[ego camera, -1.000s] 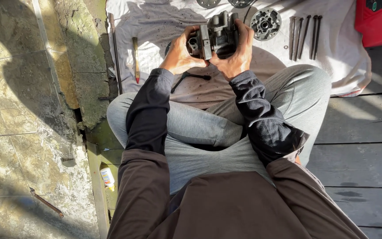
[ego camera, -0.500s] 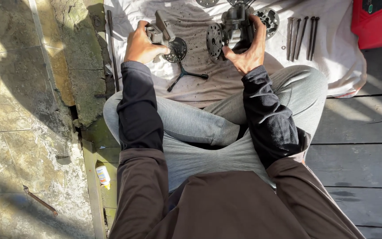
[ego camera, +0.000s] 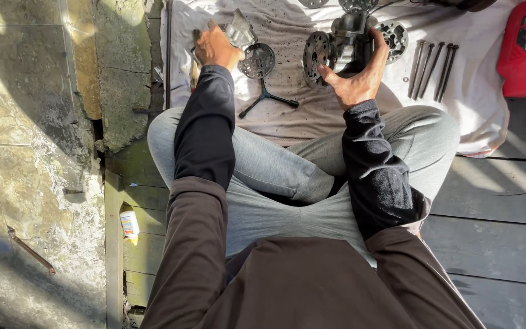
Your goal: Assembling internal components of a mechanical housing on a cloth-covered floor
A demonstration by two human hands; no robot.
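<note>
Assembly now split in two; a second ago both hands gripped it together at centre of white cloth (ego camera: 312, 122).

Left hand (ego camera: 217, 47) has swung out to 10 o'clock, fingers clenched round grey metal housing piece (ego camera: 238, 31), held just above round plate (ego camera: 257, 60).

Right hand (ego camera: 357, 76) at 1 o'clock, clasping dark main body (ego camera: 348, 36), perforated disc (ego camera: 315, 56) on its left face.

Three-arm wrench (ego camera: 266, 99) lies between hands on cloth. Long bolts (ego camera: 430, 61) at 2 o'clock, untouched.

Judgement: separation done, parts being held apart.
</note>
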